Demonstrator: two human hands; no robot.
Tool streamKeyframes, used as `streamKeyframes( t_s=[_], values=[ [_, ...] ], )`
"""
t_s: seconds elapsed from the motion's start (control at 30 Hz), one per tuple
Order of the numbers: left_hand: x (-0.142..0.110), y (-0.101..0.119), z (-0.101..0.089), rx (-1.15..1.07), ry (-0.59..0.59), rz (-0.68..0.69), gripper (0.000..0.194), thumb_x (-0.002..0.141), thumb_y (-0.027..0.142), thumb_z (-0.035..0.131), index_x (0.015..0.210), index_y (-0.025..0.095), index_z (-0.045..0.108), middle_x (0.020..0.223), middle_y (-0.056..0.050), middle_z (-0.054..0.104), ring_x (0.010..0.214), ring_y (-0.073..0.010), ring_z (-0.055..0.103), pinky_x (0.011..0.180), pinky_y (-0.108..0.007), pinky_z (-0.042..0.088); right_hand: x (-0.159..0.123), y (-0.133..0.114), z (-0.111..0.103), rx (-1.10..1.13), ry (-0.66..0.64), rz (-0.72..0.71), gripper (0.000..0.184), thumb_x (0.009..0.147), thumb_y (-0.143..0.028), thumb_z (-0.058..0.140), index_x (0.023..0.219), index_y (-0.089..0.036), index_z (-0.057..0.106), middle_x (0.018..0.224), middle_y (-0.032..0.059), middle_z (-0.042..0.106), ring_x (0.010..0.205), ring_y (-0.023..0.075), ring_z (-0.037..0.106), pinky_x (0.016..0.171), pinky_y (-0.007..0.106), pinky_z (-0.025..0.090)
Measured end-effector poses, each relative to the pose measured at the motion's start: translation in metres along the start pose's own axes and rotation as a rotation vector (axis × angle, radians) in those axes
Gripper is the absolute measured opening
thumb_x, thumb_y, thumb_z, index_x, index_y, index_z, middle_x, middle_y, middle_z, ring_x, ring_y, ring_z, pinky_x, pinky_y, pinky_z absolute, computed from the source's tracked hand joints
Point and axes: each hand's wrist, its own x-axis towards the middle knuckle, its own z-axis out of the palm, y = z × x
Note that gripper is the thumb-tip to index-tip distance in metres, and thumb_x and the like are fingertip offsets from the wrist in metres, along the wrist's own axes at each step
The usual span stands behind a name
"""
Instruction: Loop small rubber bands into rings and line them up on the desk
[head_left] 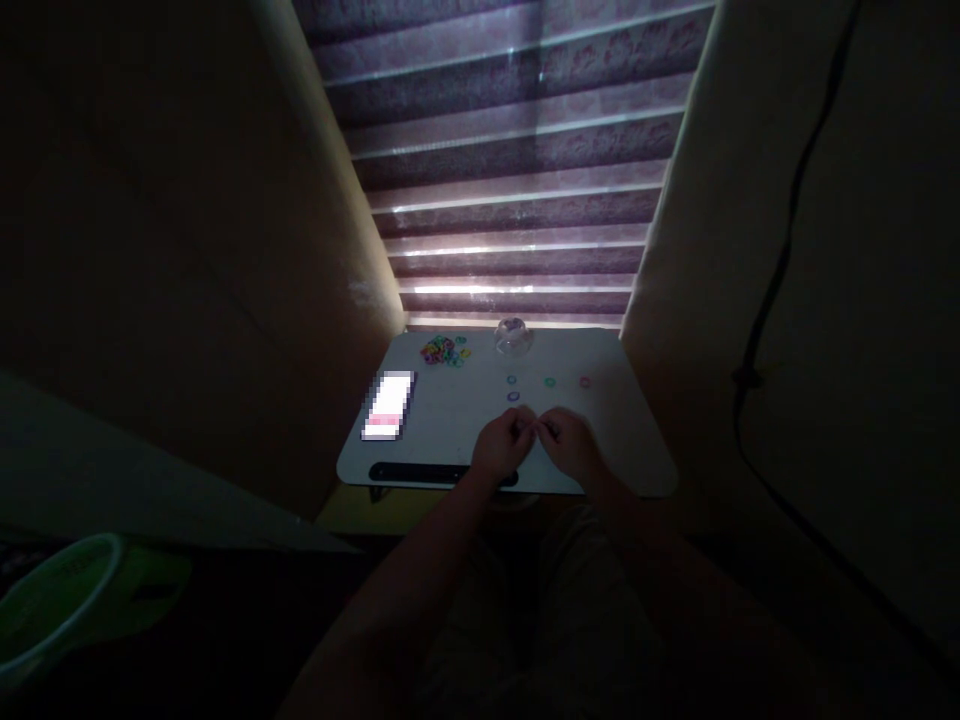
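Observation:
My left hand point(502, 445) and my right hand point(571, 446) rest side by side on the near part of a small white lap table point(450, 420). Both have their fingers curled inward and pinched together, fingertips almost touching each other; what they pinch is too small and dark to name. Just beyond the hands lie small loose rubber bands: a purple one point(513, 396), a blue one point(511, 380), a green one point(550, 382) and a pink one point(584, 381). A pile of several coloured bands point(444, 350) sits at the far left of the table.
A clear round container point(513, 336) stands at the table's far edge. A phone point(388, 405) lies on the left side, a dark slot point(420, 472) along the near edge. Striped blinds hang behind. A green bowl-like object point(67, 590) sits low at left. A black cable point(765, 310) hangs at right.

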Motion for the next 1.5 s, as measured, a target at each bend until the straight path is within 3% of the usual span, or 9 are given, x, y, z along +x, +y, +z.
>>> streamKeyframes(
  t_s=[0.53, 1.5],
  values=[
    [-0.0007, 0.0033, -0.0002, 0.0, -0.031, 0.029, 0.029, 0.089, 0.046, 0.051, 0.096, 0.02, 0.062, 0.078, 0.0, 0.066, 0.066, -0.0121, 0.056, 0.061, -0.023, 0.038, -0.0007, 0.0008, -0.0002, 0.039, -0.014, 0.021, 0.017, 0.086, -0.023, 0.051, 0.072, -0.02, 0.06, 0.071, 0.0034, 0.061, 0.068, 0.0156, 0.054, 0.064, 0.027, 0.039],
    [-0.0005, 0.0028, -0.0006, 0.001, -0.01, 0.039, 0.028, 0.091, 0.044, 0.049, 0.087, 0.019, 0.061, 0.074, 0.0, 0.063, 0.065, -0.0125, 0.054, 0.061, -0.024, 0.036, -0.0007, 0.0052, 0.0021, 0.02, -0.015, -0.02, 0.021, 0.09, -0.024, 0.046, 0.071, -0.02, 0.055, 0.07, 0.003, 0.056, 0.068, 0.0154, 0.051, 0.065, 0.027, 0.037]
  ],
)
